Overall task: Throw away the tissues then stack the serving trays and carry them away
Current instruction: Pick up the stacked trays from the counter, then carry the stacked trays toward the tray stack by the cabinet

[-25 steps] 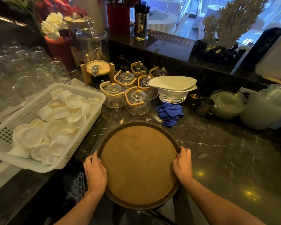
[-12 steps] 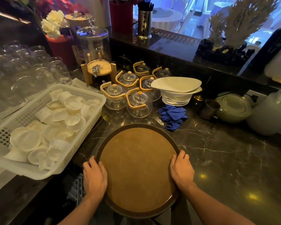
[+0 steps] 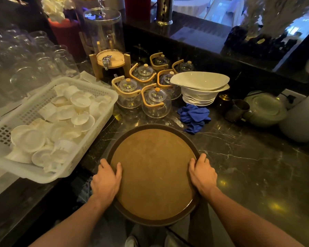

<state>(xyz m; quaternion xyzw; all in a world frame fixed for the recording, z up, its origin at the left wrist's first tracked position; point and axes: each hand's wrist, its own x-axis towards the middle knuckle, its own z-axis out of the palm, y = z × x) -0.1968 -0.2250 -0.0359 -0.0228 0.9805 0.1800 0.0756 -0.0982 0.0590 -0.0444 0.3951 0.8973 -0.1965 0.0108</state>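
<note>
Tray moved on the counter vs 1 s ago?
No. The tray keeps the same small gap to the blue cloth behind it; only the camera view shifted.

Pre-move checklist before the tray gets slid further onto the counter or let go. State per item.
1. Left hand on the round tray rim: ok, fingers curl over the left edge.
2. Right hand on the rim: ok, gripping the right edge.
3. Tray fully supported: not ok, its near part hangs past the counter edge.
4. Path ahead: not ok, the glass teapots and blue cloth sit just beyond the far rim.
5. Left clearance: cannot tell, the white basket of dishes is close beside the tray.
6. Tray surface clear: ok, nothing lies on it.
7. More than one tray stacked: cannot tell.
</note>
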